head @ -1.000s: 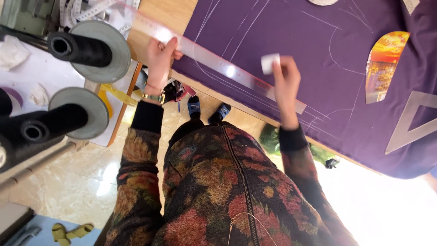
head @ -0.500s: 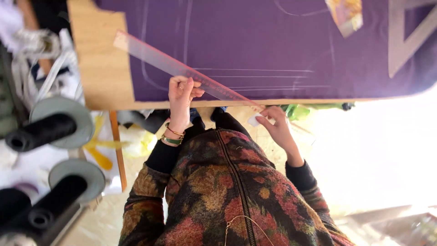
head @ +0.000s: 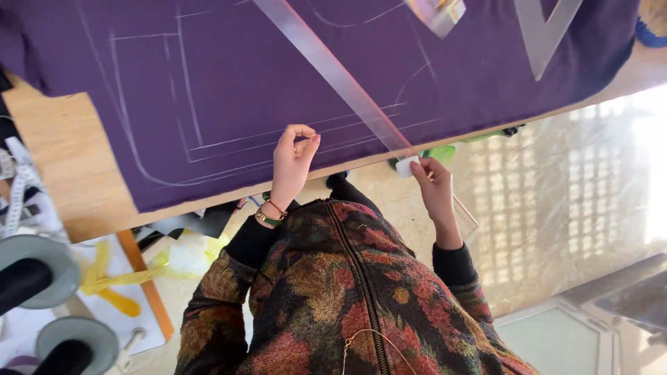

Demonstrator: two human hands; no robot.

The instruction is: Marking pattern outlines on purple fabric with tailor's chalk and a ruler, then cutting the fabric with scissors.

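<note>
Purple cloth (head: 229, 90) spread flat over the wooden table (head: 62, 167), near edge hanging a little past the table edge, probably so that the white chalk lines (head: 208, 142) stay flat and easy to follow. Long clear ruler (head: 333, 69) laid slantwise on the cloth, long axis running from the upper middle of the view down to the right, lower end pointing past the table edge toward the right hand (head: 434, 187). Seems placed so in order to join two marks across the drawn pattern, edge serving as guide. Right hand pinching a small white piece of chalk (head: 406, 167) between thumb and fingers, just at the lower end of the ruler; whether also touching the ruler, cannot tell. Left hand (head: 292, 163) resting at the cloth edge, fingers curled loosely toward the thumb, holding nothing visible. Clear triangle ruler (head: 542, 31) lying on the cloth at the far right, well apart. Dark thread spools (head: 28, 278) at lower left, and yellow ribbon (head: 111, 278) beside them.
</note>
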